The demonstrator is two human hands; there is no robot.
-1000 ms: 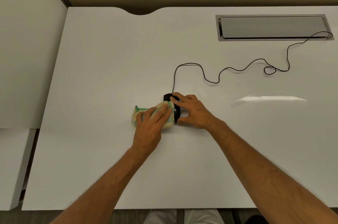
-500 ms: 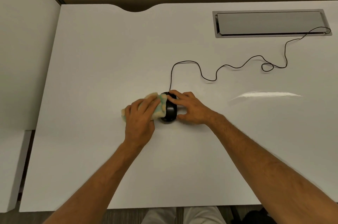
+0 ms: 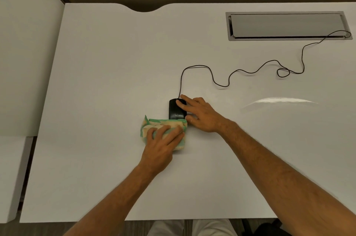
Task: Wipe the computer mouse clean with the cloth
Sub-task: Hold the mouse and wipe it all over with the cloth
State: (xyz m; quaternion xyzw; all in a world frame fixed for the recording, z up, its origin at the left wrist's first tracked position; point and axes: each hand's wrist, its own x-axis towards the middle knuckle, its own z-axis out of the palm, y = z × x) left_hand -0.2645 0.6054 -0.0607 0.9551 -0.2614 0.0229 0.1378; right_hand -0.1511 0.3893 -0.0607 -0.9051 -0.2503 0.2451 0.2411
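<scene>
A black wired mouse (image 3: 175, 110) lies on the white desk (image 3: 107, 66). My right hand (image 3: 200, 114) holds it from the right, with fingertips on its front and thumb at its near end. A folded green and cream cloth (image 3: 160, 125) lies just in front of the mouse, its far edge touching the mouse's near end. My left hand (image 3: 160, 146) presses flat on the cloth, fingers spread over it.
The mouse cable (image 3: 248, 71) loops across the desk to a grey cable hatch (image 3: 287, 25) at the back right. A white side panel (image 3: 25, 52) stands on the left. The desk's front edge runs near my legs.
The cloth and my left hand slid from the mouse's left side down to its near end. More of the mouse top now shows. My right hand stayed on the mouse.
</scene>
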